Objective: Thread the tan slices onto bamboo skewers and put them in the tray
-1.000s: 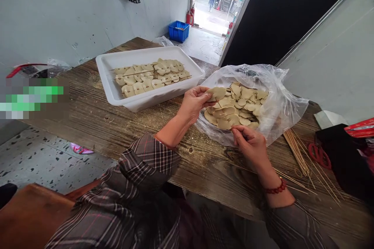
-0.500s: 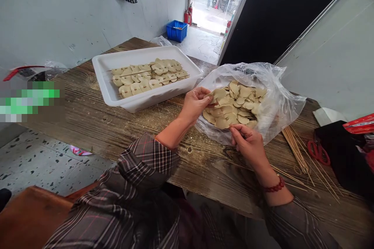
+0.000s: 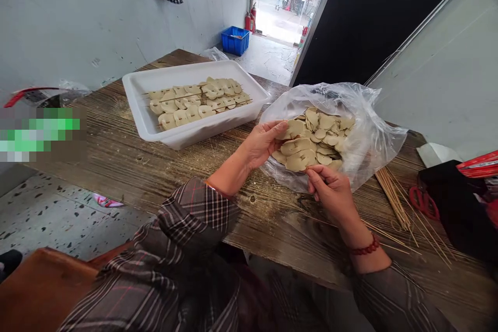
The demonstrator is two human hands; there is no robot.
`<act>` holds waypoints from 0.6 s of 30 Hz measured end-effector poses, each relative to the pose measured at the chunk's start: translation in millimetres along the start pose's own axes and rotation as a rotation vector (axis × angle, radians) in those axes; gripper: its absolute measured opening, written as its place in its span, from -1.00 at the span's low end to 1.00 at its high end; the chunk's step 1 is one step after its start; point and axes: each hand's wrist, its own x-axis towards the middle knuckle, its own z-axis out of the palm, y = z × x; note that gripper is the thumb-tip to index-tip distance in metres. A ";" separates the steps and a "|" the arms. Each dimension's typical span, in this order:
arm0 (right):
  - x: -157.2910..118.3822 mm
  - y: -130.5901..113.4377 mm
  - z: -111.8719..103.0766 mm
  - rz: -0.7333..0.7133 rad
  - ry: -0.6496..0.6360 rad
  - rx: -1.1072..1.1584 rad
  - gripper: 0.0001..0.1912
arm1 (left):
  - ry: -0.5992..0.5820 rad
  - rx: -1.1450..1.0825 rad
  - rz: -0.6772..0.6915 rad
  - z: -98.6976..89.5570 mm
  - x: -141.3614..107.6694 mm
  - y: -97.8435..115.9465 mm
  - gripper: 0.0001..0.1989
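My left hand (image 3: 264, 144) pinches a pale beige slice (image 3: 294, 129) between thumb and fingers, at the left side of an open clear plastic bag (image 3: 365, 129). Loose slices (image 3: 329, 127) are heaped in the bag. My right hand (image 3: 330, 185) is closed in a pinch at the near edge of threaded slices (image 3: 301, 160); the skewer in its fingertips is mostly hidden. To the left, a white tray (image 3: 206, 129) holds rows of slices on skewers (image 3: 192, 114).
On the wooden table (image 3: 187, 166), bare skewers (image 3: 392, 199) lie right of my right hand, beside red scissors (image 3: 424, 202) and a black box (image 3: 455, 207). A blue crate (image 3: 235, 40) stands on the floor beyond the table.
My left hand has shifted slightly, its thumb now lying over the slice and its fingers further beneath. The slice has tilted and moved a little right. My right hand has barely moved.
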 end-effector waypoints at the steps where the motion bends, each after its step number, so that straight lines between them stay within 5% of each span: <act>1: 0.1 0.1 0.2 0.002 -0.002 -0.004 -0.71 | 0.000 0.002 -0.001 1.1 -0.5 -0.4 -0.70; 18: 0.6 -4.7 0.6 -0.031 0.035 -0.161 -0.67 | 0.103 0.054 0.026 -3.6 5.8 -9.1 -0.75</act>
